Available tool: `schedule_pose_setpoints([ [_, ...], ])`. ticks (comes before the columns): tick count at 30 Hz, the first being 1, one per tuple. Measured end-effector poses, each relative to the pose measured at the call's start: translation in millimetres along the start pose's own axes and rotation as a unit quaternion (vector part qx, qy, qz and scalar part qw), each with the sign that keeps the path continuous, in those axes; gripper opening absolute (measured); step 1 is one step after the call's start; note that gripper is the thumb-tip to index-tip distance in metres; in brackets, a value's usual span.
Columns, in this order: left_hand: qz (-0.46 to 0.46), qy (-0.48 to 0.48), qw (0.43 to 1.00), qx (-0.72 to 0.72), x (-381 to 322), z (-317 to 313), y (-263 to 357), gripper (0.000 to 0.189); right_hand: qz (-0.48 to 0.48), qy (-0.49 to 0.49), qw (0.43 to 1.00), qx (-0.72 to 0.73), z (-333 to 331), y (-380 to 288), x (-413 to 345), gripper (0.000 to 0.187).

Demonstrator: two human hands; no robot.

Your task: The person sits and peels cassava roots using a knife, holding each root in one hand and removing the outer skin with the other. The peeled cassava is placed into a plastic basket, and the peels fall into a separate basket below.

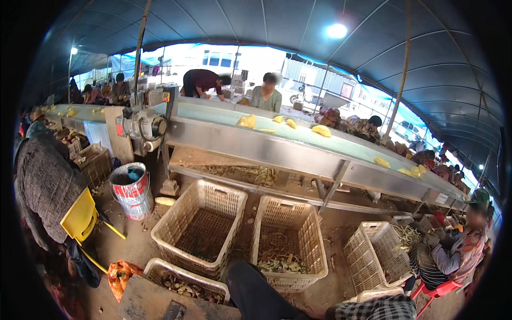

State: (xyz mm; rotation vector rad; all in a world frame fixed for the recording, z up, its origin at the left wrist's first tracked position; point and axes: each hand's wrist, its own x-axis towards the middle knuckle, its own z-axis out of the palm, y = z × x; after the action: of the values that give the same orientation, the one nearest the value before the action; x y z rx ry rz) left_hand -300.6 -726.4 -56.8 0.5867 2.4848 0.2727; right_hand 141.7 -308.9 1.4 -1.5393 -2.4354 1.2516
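Observation:
My left hand is out of view. At the bottom edge a sliver of my right hand [317, 312] shows beside my dark trouser leg [256, 292], below a checked sleeve [376, 309]; its fingers are cut off by the frame. Before me stand two tall plastic crates: the left crate [168, 230] has a mostly bare, dirty floor, and the right crate [318, 240] holds pale peelings [282, 265]. A lower crate [154, 265] with brownish scraps [192, 287] sits behind a wooden board [160, 300] at lower left.
A conveyor belt [304, 134] carrying yellow peeled pieces [321, 131] crosses ahead, with a motor [146, 125] at its left. A paint bucket [132, 196], yellow chair [82, 216] and orange mesh bag [122, 276] stand left. A seated person [460, 256] works beside another crate [364, 256] at right.

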Motion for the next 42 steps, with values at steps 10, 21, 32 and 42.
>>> schedule_pose_setpoints([
  [10, 0.07, 0.045, 0.992, -0.092, 1, 9, -8, 0.042, 0.029, 0.011, 0.998, -0.061, -13, 4, 47, 0.031],
  [21, 0.044, 0.051, 0.998, -0.017, -9, 16, -13, 0.037, 0.029, -0.011, 0.996, -0.088, -9, 3, 94, 0.03],
  [32, 0.003, 0.089, 0.996, -0.007, -40, 27, 10, 0.039, 0.024, -0.031, 0.993, -0.108, -13, 16, 135, 0.03],
  [42, -0.344, 0.428, 0.832, -0.081, -62, 76, 51, 0.053, 0.058, -0.055, 0.987, -0.136, -13, 35, 173, 0.03],
])
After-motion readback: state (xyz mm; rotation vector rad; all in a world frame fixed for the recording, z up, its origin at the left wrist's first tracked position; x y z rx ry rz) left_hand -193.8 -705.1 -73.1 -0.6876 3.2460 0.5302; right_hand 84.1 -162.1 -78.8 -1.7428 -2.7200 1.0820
